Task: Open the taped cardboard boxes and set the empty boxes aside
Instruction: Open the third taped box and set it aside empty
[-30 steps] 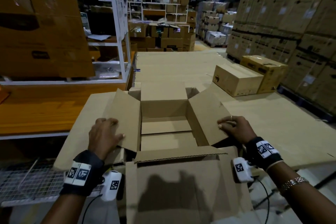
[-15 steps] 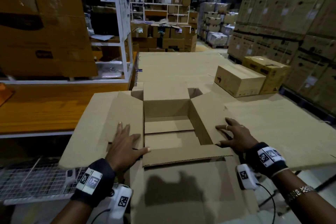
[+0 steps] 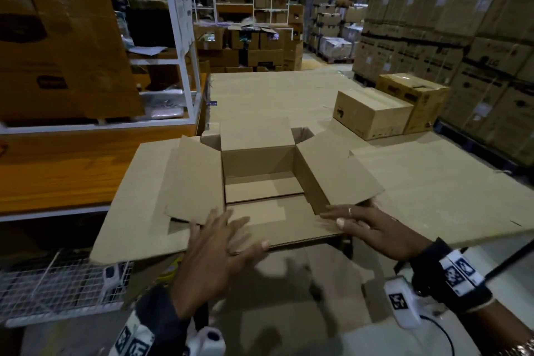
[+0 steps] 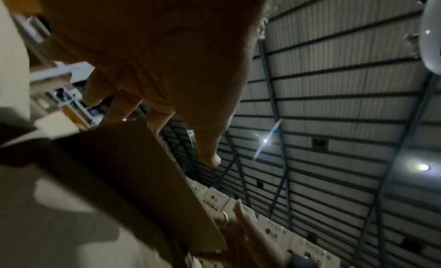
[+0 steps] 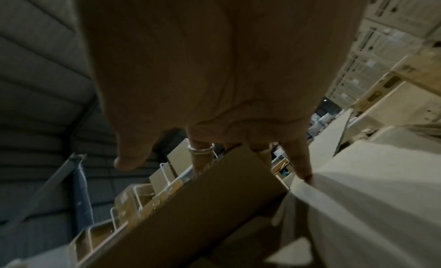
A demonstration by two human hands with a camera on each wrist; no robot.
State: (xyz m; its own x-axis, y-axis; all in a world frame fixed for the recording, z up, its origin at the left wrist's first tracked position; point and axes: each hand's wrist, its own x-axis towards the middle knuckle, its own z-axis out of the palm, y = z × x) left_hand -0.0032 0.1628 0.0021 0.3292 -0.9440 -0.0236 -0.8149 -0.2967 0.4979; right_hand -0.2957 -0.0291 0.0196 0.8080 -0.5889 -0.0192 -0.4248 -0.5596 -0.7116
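An open, empty cardboard box [image 3: 260,165] stands in front of me on a cardboard-covered surface, its left flap [image 3: 196,182], right flap [image 3: 338,170] and far flap [image 3: 257,133] spread outward. My left hand [image 3: 222,237] lies with straight, spread fingers on the near flap [image 3: 294,228]. My right hand [image 3: 358,222] rests on the same flap's right end beside the right flap, fingers straight. In the left wrist view the left hand [image 4: 167,94] hovers flat over the flap edge [image 4: 152,177]. The right hand [image 5: 238,140] has straight fingers across a cardboard edge [image 5: 214,177].
A closed box [image 3: 372,113] and a taped box [image 3: 416,95] sit at the back right. Tall stacks of cartons [image 3: 462,37] wall off the right. A white shelf frame [image 3: 179,37] over an orange bench [image 3: 72,165] stands left, with a wire basket [image 3: 57,289] below.
Both hands left the side flaps and came inward onto the near flap. The side flaps stay spread open. The view has moved closer to the box.
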